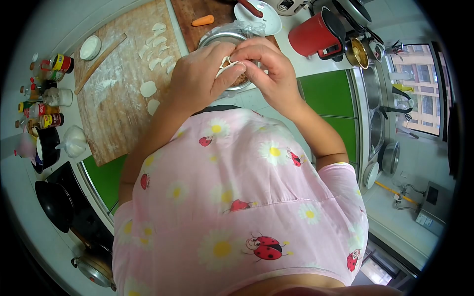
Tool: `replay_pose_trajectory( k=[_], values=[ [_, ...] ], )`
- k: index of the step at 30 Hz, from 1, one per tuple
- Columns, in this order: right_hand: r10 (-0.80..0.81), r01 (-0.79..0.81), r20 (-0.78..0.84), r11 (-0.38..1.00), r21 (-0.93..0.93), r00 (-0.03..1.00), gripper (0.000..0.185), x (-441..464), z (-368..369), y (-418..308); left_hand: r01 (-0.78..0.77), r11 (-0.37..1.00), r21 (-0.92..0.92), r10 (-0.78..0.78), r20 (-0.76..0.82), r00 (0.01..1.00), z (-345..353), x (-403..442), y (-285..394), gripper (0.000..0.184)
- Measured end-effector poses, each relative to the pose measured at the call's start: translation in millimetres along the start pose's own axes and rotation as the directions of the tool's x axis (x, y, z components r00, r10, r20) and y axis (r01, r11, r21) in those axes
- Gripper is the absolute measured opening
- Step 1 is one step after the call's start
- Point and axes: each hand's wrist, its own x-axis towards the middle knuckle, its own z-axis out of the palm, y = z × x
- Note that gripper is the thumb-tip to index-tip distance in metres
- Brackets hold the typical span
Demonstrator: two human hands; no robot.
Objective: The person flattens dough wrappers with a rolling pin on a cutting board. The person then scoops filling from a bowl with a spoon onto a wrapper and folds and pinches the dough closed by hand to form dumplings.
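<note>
Both my hands meet over a metal bowl (217,37) that holds brown filling (240,80). My left hand (205,74) and my right hand (269,69) pinch the edge of a pale dough wrapper (226,64) between them. Part of the wrapper is hidden behind my fingers. To the left lies a floured wooden board (113,118) with several folded dumplings (154,63) near its upper right. Two flat round wrappers (148,89) rest closer to my left forearm.
A rolling pin (101,63) and a bowl of flour (90,48) are on the board. Beyond my hands are a carrot (203,20), a white plate (266,19) and a red kettle (311,37). Bottles (52,121) and a black wok (53,204) stand at the left.
</note>
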Motion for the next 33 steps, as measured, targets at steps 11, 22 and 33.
replay_pose_trajectory(
  k=[11,22,33],
  values=[
    [-0.011,0.013,0.020,0.998,-0.067,1.000,0.010,0,-3,-14,-0.220,0.972,0.087,0.217,0.037,0.975,-8,2,-4,0.025],
    [0.465,-0.405,0.096,0.628,0.665,0.880,0.029,1,26,-22,-0.109,0.993,0.035,0.114,-0.295,0.949,-12,-2,-7,0.024],
    [0.398,-0.289,-0.023,0.703,0.649,0.917,0.022,13,47,-32,-0.011,0.972,0.235,0.103,-0.382,0.918,-14,-3,-7,0.034]
  ],
)
